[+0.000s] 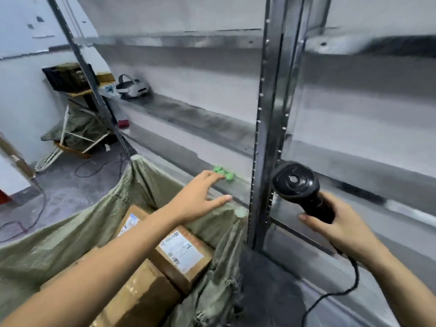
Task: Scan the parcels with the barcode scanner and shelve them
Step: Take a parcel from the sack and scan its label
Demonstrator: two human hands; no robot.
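Fingers of the right grip (339, 223) curl round the handle of the black barcode scanner (297, 185), its head up beside the metal shelf post (269, 128). Left grip (200, 197) is spread flat, reaching over the rim of the green sack (70, 241). Cardboard parcels (181, 256) lie in the sack, below the left forearm. Green blurred objects (223, 172) sit just beyond its fingertips.
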